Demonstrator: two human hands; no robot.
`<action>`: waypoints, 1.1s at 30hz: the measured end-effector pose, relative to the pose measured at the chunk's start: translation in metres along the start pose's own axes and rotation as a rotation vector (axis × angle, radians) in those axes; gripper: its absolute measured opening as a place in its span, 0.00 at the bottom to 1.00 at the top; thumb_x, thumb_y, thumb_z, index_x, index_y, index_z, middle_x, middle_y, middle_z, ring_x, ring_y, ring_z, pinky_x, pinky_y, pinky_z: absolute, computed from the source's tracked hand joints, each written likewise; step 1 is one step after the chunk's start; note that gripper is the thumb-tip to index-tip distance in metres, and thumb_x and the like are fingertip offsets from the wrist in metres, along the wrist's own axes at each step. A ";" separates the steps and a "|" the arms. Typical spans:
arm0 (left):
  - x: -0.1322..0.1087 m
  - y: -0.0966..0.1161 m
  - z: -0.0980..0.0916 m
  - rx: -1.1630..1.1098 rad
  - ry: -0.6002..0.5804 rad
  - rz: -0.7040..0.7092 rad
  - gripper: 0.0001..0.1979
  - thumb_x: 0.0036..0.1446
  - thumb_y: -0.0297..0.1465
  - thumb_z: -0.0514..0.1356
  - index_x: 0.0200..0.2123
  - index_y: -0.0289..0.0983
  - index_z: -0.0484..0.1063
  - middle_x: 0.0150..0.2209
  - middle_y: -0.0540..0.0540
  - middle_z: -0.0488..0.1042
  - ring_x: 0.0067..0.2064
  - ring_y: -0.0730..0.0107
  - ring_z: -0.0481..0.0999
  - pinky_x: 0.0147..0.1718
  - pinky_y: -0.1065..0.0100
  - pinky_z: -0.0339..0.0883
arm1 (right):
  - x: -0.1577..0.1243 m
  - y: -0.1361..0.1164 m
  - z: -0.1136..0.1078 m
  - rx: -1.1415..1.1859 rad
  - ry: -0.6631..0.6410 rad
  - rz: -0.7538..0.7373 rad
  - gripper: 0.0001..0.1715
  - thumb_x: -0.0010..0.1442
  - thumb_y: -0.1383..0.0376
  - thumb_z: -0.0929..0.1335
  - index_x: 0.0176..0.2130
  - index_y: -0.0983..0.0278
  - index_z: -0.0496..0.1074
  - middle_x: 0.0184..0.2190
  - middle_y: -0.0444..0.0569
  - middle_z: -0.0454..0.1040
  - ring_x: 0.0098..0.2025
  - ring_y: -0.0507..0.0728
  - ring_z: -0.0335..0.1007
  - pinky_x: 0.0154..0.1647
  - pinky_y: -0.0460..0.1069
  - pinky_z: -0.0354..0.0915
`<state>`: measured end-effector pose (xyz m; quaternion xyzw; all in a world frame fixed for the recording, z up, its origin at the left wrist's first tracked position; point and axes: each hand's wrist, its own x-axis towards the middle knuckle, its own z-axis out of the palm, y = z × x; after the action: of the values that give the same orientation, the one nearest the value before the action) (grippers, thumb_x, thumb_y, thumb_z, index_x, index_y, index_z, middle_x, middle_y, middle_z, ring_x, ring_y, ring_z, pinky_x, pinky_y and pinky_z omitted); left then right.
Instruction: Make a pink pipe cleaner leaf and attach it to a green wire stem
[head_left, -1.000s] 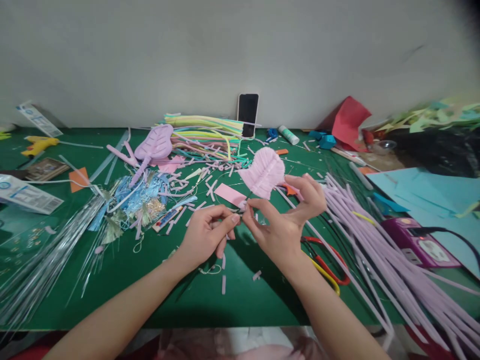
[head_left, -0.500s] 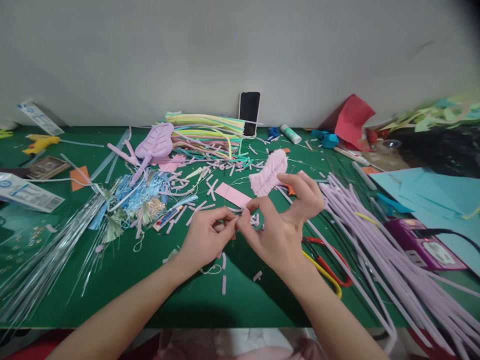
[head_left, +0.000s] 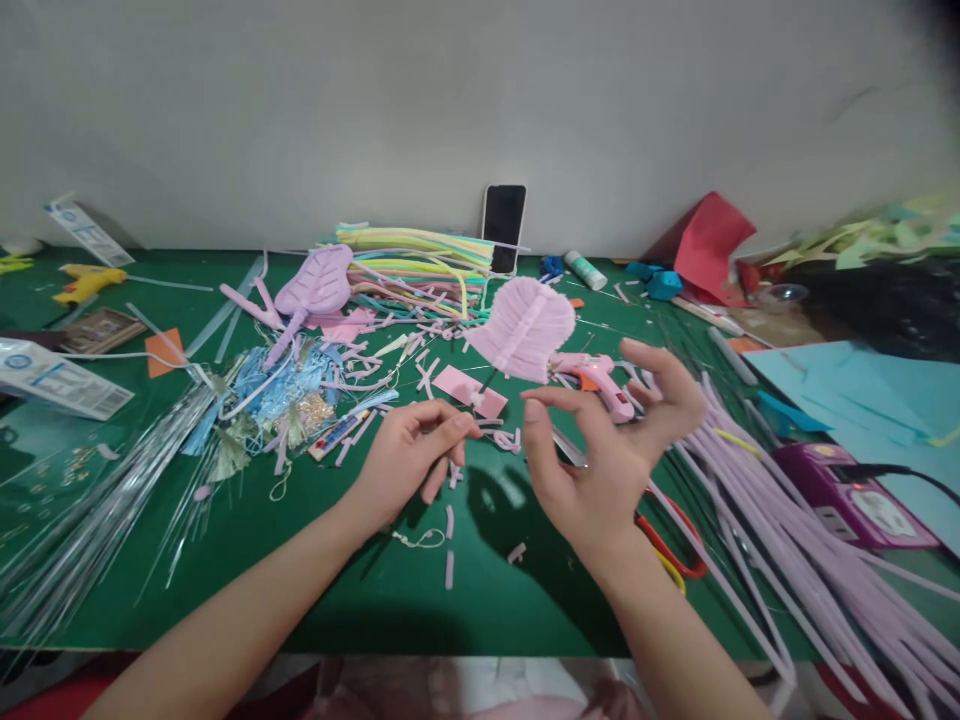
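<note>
My left hand (head_left: 420, 450) is closed, thumb and forefinger pinching the thin wire stem of a fuzzy lilac pipe-cleaner leaf (head_left: 525, 328). The leaf stands tilted above the table, its ribbed broad face towards me. To its lower right, my right hand (head_left: 600, 450) holds nothing; thumb and forefinger are apart and the other fingers curve outward. A pink glue gun (head_left: 596, 378) lies just behind the right hand. Under the leaf is a flat pink piece (head_left: 450, 383), partly behind the stem. A second, smoother lilac leaf (head_left: 315, 285) lies at the back left.
Lilac pipe cleaners (head_left: 757, 500) spread along the right, near scissors with red and yellow handles (head_left: 679, 535) and a purple power box (head_left: 855, 495). Silver wires (head_left: 127, 500) and blue tassels (head_left: 281, 385) lie left. A phone (head_left: 504, 228) leans on the wall; lilac cuttings litter the middle.
The leaf has turned from edge-on to show its broad face. My right hand has let go of the stem and moved right with its fingers spreading, exposing the pink glue gun.
</note>
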<state>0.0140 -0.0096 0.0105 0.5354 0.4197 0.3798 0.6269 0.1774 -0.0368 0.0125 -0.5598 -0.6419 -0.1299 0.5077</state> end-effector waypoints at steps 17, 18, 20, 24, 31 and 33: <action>0.001 -0.002 0.001 -0.205 -0.010 -0.063 0.13 0.58 0.37 0.61 0.28 0.33 0.74 0.17 0.56 0.68 0.09 0.88 0.57 0.09 0.79 0.42 | -0.002 -0.006 -0.001 -0.023 -0.077 -0.051 0.06 0.54 0.66 0.73 0.35 0.56 0.78 0.67 0.46 0.45 0.68 0.78 0.35 0.62 0.74 0.43; 0.002 -0.003 0.001 -0.194 0.015 -0.049 0.13 0.58 0.38 0.61 0.28 0.33 0.74 0.18 0.56 0.68 0.09 0.88 0.57 0.09 0.79 0.42 | -0.001 -0.006 -0.002 -0.020 -0.042 -0.036 0.06 0.55 0.66 0.73 0.35 0.57 0.77 0.65 0.48 0.47 0.68 0.76 0.38 0.62 0.73 0.46; 0.003 -0.003 -0.001 -0.216 0.048 -0.031 0.13 0.58 0.39 0.61 0.29 0.34 0.73 0.18 0.56 0.67 0.10 0.88 0.57 0.10 0.79 0.43 | 0.002 -0.003 -0.004 0.074 0.072 0.098 0.06 0.57 0.65 0.71 0.38 0.58 0.75 0.61 0.53 0.54 0.65 0.71 0.48 0.59 0.68 0.55; 0.004 -0.001 -0.004 -0.406 -0.047 -0.088 0.14 0.56 0.39 0.63 0.28 0.34 0.72 0.16 0.58 0.63 0.10 0.89 0.54 0.10 0.81 0.46 | 0.003 0.013 0.004 0.574 0.012 0.516 0.10 0.61 0.62 0.68 0.44 0.58 0.71 0.45 0.52 0.71 0.49 0.60 0.70 0.48 0.57 0.67; -0.002 -0.001 0.002 -0.505 -0.282 -0.237 0.15 0.53 0.40 0.65 0.25 0.33 0.72 0.13 0.58 0.60 0.07 0.88 0.51 0.06 0.81 0.40 | 0.007 0.009 0.009 0.857 -0.498 0.440 0.07 0.59 0.59 0.69 0.37 0.59 0.76 0.40 0.48 0.77 0.43 0.57 0.72 0.43 0.52 0.68; -0.002 -0.001 0.002 -0.478 -0.259 -0.227 0.15 0.53 0.40 0.65 0.25 0.33 0.72 0.14 0.58 0.60 0.07 0.88 0.51 0.06 0.81 0.40 | 0.007 0.007 0.007 0.813 -0.484 0.402 0.06 0.59 0.61 0.70 0.36 0.59 0.75 0.38 0.47 0.77 0.41 0.55 0.72 0.42 0.51 0.68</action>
<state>0.0156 -0.0121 0.0101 0.3662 0.2920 0.3240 0.8220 0.1806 -0.0250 0.0122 -0.4435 -0.6194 0.3636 0.5362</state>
